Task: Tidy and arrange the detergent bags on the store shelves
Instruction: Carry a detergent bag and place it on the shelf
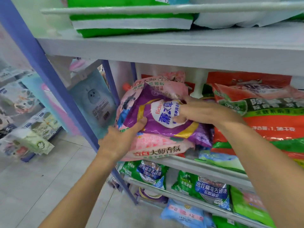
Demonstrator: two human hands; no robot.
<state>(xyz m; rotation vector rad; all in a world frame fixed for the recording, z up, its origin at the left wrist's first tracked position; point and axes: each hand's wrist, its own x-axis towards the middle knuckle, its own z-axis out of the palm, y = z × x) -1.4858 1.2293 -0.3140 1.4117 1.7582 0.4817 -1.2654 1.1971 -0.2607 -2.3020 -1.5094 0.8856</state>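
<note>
A purple detergent bag (156, 119) with a white and yellow label lies tilted on a stack of pink detergent bags (158, 148) at the left end of the middle shelf (205, 167). My left hand (121, 137) grips the purple bag's lower left edge, thumb on top. My right hand (197, 111) holds its upper right part, fingers curled over the label. Another pink bag (164, 86) stands behind the purple one. Red and green detergent bags (271, 116) are piled to the right.
A grey shelf board (164, 50) runs just above the hands, with green and white packs (131, 25) on it. Green and blue bags (205, 190) fill the lower shelves. A purple upright post (54, 79) stands at left; beyond it are hanging goods and tiled floor (41, 186).
</note>
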